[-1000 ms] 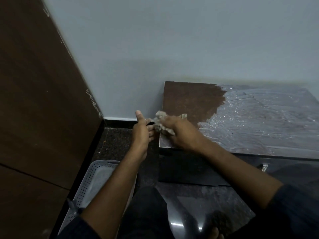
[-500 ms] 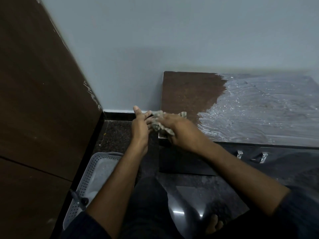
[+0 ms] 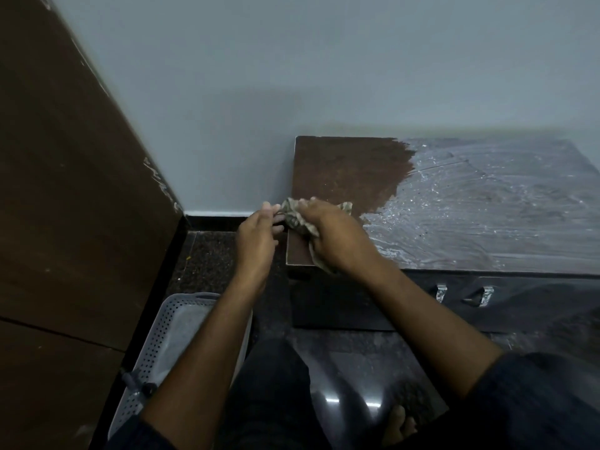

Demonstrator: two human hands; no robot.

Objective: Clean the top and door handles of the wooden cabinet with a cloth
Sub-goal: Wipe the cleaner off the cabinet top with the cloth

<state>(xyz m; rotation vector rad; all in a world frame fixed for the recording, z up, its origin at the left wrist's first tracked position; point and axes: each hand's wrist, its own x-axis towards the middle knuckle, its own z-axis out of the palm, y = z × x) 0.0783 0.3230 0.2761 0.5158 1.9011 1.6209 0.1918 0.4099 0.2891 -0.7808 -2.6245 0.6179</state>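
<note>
Both hands' fingers pinch the cloth (image 3: 297, 219) at the cabinet top (image 3: 341, 177) corner; best bunch it firmly before wiping.

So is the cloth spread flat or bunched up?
Bunched up. The cloth is crumpled in the right hand at the cabinet top's left edge; the left hand pinches its end.

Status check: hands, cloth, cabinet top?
Right hand grips cloth at cabinet top left edge. Left hand pinches the cloth's end. Right part of top streaked wet. Door handles unobstructed.
</note>
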